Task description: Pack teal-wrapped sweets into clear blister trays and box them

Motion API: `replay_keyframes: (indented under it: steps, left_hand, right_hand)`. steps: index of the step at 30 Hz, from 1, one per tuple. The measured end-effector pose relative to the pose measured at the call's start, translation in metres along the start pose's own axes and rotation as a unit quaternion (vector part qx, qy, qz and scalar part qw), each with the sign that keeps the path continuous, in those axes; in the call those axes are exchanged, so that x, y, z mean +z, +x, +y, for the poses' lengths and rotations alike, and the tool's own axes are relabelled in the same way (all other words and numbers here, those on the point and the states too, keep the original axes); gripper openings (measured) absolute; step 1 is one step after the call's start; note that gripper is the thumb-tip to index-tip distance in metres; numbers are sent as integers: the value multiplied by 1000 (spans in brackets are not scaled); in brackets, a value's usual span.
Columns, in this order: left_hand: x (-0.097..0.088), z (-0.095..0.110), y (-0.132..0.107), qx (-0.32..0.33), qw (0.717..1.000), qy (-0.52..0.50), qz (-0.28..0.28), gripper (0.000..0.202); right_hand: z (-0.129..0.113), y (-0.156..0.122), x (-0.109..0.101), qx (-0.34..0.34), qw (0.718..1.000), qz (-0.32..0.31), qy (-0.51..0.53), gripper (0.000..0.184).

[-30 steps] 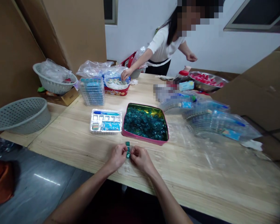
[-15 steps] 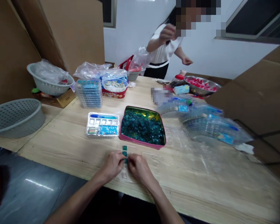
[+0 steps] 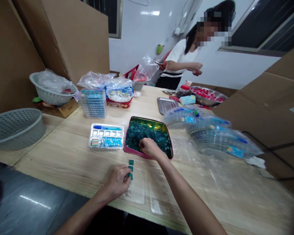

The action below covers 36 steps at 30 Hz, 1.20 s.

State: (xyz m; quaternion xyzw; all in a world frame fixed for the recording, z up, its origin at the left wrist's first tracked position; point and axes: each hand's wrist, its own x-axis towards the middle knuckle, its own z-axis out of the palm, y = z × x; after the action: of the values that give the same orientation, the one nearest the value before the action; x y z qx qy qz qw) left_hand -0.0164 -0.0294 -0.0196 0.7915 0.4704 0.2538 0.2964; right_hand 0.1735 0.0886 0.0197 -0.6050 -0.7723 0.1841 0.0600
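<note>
My left hand (image 3: 117, 182) rests on a clear plastic tray (image 3: 136, 182) near the table's front edge, its fingers curled and pinching at small teal pieces (image 3: 130, 168) set in the tray's left column. My right hand (image 3: 149, 148) reaches forward into a pink-rimmed tin (image 3: 129, 153) full of teal pieces (image 3: 147, 133), fingers curled down among them. What those fingers hold is hidden. A second clear tray (image 3: 161, 199) lies to the right, partly under my right forearm.
A filled clear pack (image 3: 106, 137) lies left of the tin, a stack of packs (image 3: 93, 102) behind it. Bagged packs (image 3: 210, 130) spread at the right. Grey baskets (image 3: 14, 127) stand left. Another person (image 3: 180, 62) works at the table's far end beside a metal bowl (image 3: 207, 94).
My right hand left the tray and reached forward into the tin. My left hand stayed on the tray. The person at the far end straightened and moved right.
</note>
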Motion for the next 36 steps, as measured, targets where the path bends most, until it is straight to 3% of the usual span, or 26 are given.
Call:
replay_keyframes:
  steps: [4, 9, 11, 13, 15, 18, 21, 24, 27, 30, 33, 36]
  left_hand:
    - [-4, 0, -2, -10, 996, -24, 82, 9]
    - [-15, 5, 4, -5, 986, -78, 148, 16]
    - [-17, 11, 8, 1, 980, -104, 167, 17]
    - [-17, 19, 12, 8, 974, -130, 187, 16]
    - [-17, 26, 15, 12, 966, -157, 204, 14]
    - [-14, 36, 17, 5, 957, -194, 215, 14]
    - [-9, 38, 15, -21, 953, -219, 210, 12]
    - [-5, 34, 13, -88, 938, -276, 191, 7]
    - [-8, 26, 11, -175, 894, -392, 133, 4]
    - [-18, 21, 9, -214, 854, -471, 59, 9]
    - [-28, 18, 7, -219, 847, -484, -2, 12]
    - [-31, 16, 4, -222, 852, -474, -10, 13]
  right_hand:
    - [3, -2, 3, 3, 999, 17, 27, 22]
    - [17, -14, -6, 7, 994, 53, 92, 14]
    - [18, -21, -9, 6, 983, 66, 173, 8]
    - [13, -31, -10, -5, 946, 68, 317, 3]
    - [3, -44, -8, -21, 889, 62, 454, 11]
    - [-18, -65, 2, -23, 841, 52, 538, 17]
    - [-34, -82, 17, -3, 820, 55, 570, 18]
    - [-41, -93, 32, 13, 793, 59, 606, 20]
    - [-40, -100, 38, 7, 777, 39, 629, 21]
    - [-39, -105, 38, -15, 771, 11, 637, 20]
    - [-40, -107, 40, -25, 773, -17, 634, 21]
    - [-42, -108, 48, -19, 765, -33, 643, 23]
